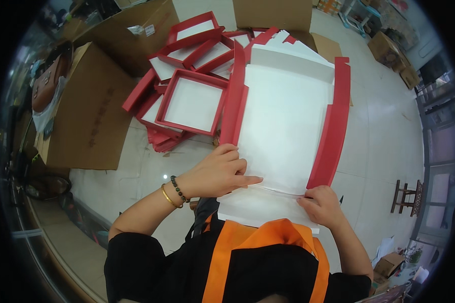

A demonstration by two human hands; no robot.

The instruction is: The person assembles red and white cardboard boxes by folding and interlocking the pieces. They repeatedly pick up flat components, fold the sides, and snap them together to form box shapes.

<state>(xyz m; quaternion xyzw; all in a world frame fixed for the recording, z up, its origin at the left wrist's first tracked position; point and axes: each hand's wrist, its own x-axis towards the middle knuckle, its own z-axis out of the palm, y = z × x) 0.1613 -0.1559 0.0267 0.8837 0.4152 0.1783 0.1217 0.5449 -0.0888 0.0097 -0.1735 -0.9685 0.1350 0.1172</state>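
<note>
The flat white box blank with red side flaps (pixel 283 116) runs lengthwise away from the person, its near fold pressed under the left hand (pixel 217 174) with forefinger extended, while the right hand (pixel 322 204) pinches the near right corner.

I see both my forearms coming up from the lower edge toward the middle of the frame. My left hand (pixel 217 174) sits just left of centre, palm down, knuckles arched, index finger stretched flat toward the right and the other fingers curled under. Its wrist carries a gold bangle (pixel 168 197) and a dark beaded bracelet (pixel 179 189), side by side. My right hand (pixel 322 204) lies lower, right of centre, fingers bent with the tips pressed down. The left forearm is bare up to a black sleeve at lower left
</note>
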